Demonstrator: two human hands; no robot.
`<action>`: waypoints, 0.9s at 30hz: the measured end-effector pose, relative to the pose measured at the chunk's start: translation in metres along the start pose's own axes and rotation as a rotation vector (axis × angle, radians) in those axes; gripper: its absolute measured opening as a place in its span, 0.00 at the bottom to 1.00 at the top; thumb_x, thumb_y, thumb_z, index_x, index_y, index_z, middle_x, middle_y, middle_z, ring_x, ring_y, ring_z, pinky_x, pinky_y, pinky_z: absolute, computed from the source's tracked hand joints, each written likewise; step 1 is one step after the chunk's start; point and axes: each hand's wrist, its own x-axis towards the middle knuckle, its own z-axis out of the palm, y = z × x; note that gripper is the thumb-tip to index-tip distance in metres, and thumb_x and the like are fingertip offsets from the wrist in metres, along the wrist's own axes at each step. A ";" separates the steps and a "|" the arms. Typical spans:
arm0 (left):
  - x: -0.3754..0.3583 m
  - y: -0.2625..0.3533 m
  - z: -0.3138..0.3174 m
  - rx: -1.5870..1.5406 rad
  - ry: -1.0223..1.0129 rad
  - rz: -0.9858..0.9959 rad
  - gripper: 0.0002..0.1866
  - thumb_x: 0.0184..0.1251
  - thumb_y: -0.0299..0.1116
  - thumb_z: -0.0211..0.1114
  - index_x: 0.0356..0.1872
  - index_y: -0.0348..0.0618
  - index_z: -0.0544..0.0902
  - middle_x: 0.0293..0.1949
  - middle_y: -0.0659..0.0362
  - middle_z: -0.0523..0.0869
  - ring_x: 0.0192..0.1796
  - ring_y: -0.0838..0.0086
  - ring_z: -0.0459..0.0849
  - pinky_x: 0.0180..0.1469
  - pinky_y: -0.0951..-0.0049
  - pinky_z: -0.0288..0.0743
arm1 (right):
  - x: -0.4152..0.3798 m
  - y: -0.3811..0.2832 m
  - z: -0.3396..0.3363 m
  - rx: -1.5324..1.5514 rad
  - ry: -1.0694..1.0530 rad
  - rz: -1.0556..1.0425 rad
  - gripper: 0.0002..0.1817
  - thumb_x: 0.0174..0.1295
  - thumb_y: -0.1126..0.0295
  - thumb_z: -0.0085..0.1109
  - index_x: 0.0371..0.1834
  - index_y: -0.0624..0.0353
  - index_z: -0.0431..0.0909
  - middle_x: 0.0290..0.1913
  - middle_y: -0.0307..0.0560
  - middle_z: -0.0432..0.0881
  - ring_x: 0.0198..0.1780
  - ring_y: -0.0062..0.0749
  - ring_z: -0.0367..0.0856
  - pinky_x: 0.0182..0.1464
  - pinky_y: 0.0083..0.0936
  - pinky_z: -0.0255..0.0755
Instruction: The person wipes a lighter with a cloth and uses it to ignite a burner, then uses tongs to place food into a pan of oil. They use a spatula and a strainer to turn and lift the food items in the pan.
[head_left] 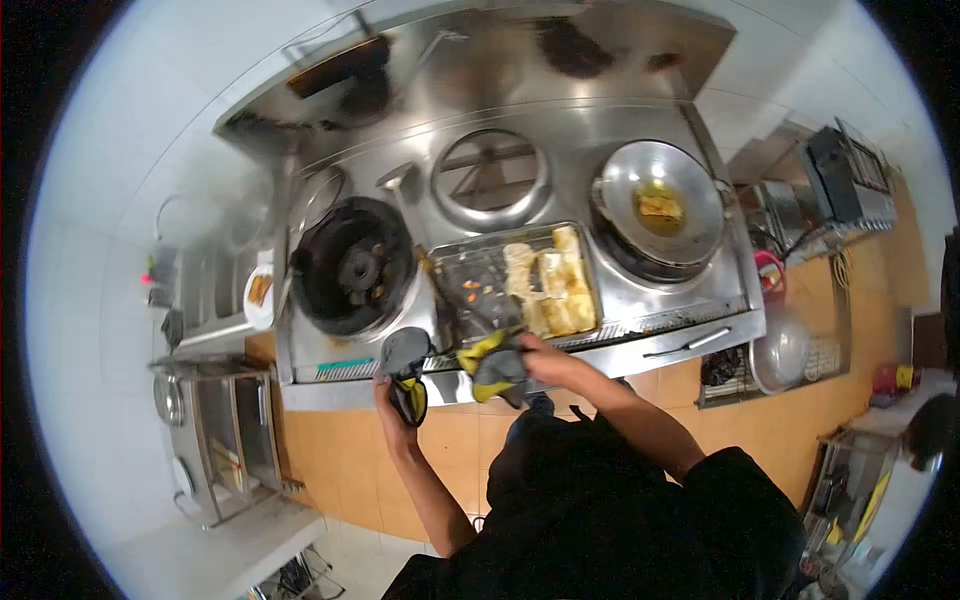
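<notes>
My left hand (388,398) grips a grey-and-yellow work glove (404,352) at the front edge of the stove, below the blackened burner. A second grey-and-yellow glove (497,372) is bunched in my right hand (537,360), in front of the metal tray. The fingers of both hands are partly hidden by the gloves. Behind my right hand lies the metal tray (588,262), with pale coated food pieces (565,290) in its right half and dark liquid with small bits in its left.
At the stove's right a wok (645,160) holds oil and a browned piece (660,207). The blackened burner pit (320,265) is at left, an open burner ring (491,215) behind the tray. A white plate (258,312) with food stands left; a metal bowl (780,352) sits lower right.
</notes>
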 end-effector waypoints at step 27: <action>0.111 -0.209 0.383 0.027 -0.418 -0.073 0.23 0.78 0.32 0.43 0.71 0.45 0.67 0.62 0.56 0.77 0.61 0.68 0.77 0.60 0.63 0.77 | -0.126 -0.074 -0.533 0.163 0.981 -0.516 0.15 0.67 0.77 0.57 0.56 0.66 0.73 0.50 0.44 0.80 0.51 0.30 0.77 0.55 0.26 0.70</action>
